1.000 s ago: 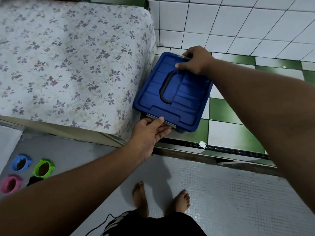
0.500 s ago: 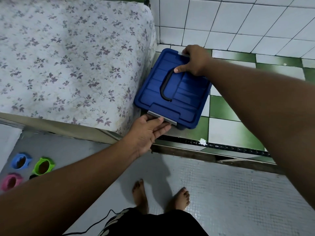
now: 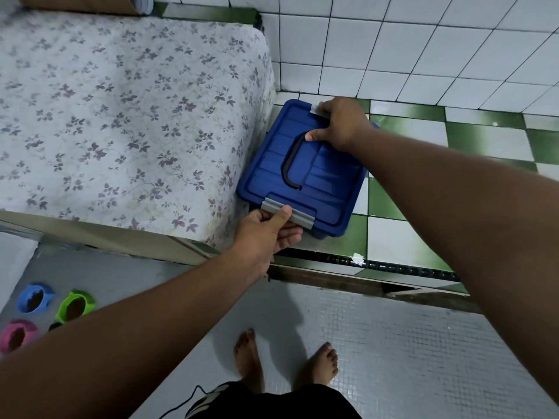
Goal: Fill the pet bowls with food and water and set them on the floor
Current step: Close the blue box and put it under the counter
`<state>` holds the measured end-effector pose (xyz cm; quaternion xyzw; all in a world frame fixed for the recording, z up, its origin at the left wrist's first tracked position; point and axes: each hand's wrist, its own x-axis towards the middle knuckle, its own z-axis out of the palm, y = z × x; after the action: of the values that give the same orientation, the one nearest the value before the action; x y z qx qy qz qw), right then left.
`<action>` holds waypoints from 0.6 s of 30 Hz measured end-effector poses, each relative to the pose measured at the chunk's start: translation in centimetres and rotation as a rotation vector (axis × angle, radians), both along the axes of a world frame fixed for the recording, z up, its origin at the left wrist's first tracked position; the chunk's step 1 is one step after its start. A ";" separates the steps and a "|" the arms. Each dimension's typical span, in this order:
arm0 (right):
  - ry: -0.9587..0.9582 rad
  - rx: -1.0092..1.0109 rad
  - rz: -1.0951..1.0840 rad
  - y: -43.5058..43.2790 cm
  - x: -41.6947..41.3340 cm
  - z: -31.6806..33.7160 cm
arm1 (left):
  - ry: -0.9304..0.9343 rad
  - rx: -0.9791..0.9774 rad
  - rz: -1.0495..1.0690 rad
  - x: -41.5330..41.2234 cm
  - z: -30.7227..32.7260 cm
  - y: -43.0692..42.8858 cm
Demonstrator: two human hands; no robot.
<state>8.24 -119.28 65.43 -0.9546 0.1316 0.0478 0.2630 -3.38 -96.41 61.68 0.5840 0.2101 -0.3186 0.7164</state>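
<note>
The blue box (image 3: 302, 173) sat on the checked floor (image 3: 387, 198), tight against the flowered mattress (image 3: 121, 116) and near the tiled wall (image 3: 393, 55). The left hand (image 3: 266, 231) pinched its near grey latch (image 3: 298, 217), thumb on top, and the right hand (image 3: 338, 125) curled over the far latch (image 3: 316, 109). A blue bowl (image 3: 33, 299), green bowl (image 3: 75, 306) and pink bowl (image 3: 16, 335) stood well apart at the left.

Floral mattress (image 3: 121, 116), white-tiled wall (image 3: 393, 49), checkered floor (image 3: 484, 140)

One storage box (image 3: 326, 189) stands beside the mattress (image 3: 121, 116), bearing two grey latches (image 3: 298, 219). Three pet bowls (image 3: 88, 298) lie off the mattress's near edge.
</note>
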 end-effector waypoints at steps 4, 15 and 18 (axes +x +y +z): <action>0.022 -0.046 0.028 0.0 0.2 -0.1 | 0.009 0.082 0.006 0.6 0.2 -1.3; -0.005 -0.319 0.149 -0.1 -1.2 -0.9 | 0.009 0.150 0.000 1.5 0.5 -0.4; -0.007 -0.346 0.129 0.5 -2.1 -0.9 | 0.004 0.174 -0.012 1.7 0.8 -0.2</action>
<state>6.15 -118.80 64.58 -0.9922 0.0755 0.0381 0.0918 -1.66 -96.63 62.47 0.6446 0.2349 -0.3045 0.6608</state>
